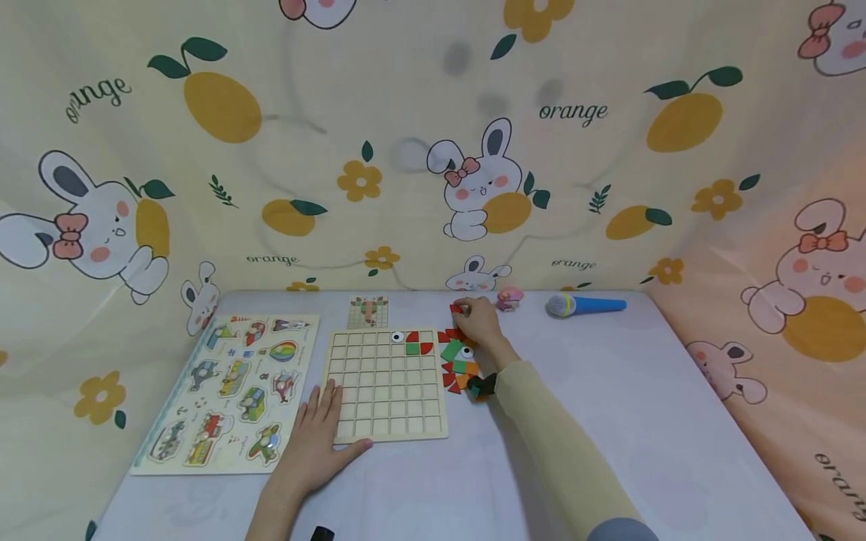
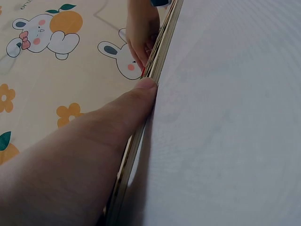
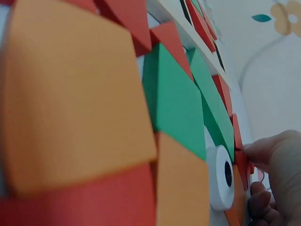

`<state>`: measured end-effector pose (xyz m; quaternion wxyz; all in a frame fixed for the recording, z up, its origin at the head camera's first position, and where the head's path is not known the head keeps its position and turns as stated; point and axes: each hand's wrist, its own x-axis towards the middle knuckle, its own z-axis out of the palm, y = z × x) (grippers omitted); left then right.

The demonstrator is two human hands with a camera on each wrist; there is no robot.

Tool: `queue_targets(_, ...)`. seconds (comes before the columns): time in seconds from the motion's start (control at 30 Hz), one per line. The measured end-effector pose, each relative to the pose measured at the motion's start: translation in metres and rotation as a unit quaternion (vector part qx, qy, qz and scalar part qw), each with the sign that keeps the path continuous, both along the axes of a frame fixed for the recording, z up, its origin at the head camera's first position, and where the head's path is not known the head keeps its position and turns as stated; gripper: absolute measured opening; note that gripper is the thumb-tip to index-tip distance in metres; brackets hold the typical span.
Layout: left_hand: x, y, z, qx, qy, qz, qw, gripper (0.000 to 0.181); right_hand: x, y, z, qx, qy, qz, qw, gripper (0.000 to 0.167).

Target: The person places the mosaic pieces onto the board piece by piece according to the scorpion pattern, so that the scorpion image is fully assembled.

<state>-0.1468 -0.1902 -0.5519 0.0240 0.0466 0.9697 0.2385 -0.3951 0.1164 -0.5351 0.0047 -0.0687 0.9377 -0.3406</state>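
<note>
A wooden grid board [image 1: 389, 387] lies on the table with a white eye piece [image 1: 397, 337], a green square [image 1: 413, 349] and red rounded pieces [image 1: 426, 348] along its top. My left hand [image 1: 314, 443] rests flat on its lower left edge, fingers straight; the left wrist view has the thumb [image 2: 136, 94] against the board's edge. Beyond the loose pieces, my right hand [image 1: 476, 323] pinches a small red piece [image 1: 455, 309]. Green blocks [image 3: 178, 103], orange blocks [image 3: 80, 99] and another eye piece [image 3: 221, 178] lie near that hand [image 3: 277, 174] in the right wrist view.
A picture card [image 1: 368, 312] lies behind the board. To the left is a sheet of vehicle pictures [image 1: 237, 376]. A pink figurine [image 1: 510, 299] and a blue toy microphone [image 1: 587, 305] are at the back right. A dark object [image 1: 322, 533] shows at the front edge.
</note>
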Motion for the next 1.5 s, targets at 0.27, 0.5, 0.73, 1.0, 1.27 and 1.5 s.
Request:
queue_targets(0.27,-0.004,0.002,0.000,-0.001,0.000,0.003,1.0000,0.118,-0.003,-0.005,-0.004,0.016,0.005,-0.012,0.9998,0.036)
queue_targets(0.5,-0.003,0.002,0.000,0.002,0.001,0.003,1.0000,0.118,0.005,-0.012,0.005,-0.019,0.011,-0.002,0.9998,0.034)
queue_targets(0.73,0.002,-0.002,-0.001,-0.002,-0.004,0.006,1.0000,0.118,0.053,-0.054,0.029,-0.060,0.029,0.057,0.9961,0.030)
queue_targets(1.0,0.000,0.000,0.001,0.004,0.001,0.002,1.0000,0.117,0.093,-0.087,0.018,-0.050,0.033,0.073,0.9955,0.027)
queue_targets(1.27,0.000,0.000,0.000,-0.002,0.003,0.000,1.0000,0.117,0.099,-0.092,-0.004,-0.039,0.050,0.061,0.9961,0.026)
queue_targets(1.5,-0.001,-0.001,-0.002,-0.004,0.000,0.001,1.0000,0.118,0.103,-0.091,-0.012,-0.045,0.076,0.061,0.9943,0.025)
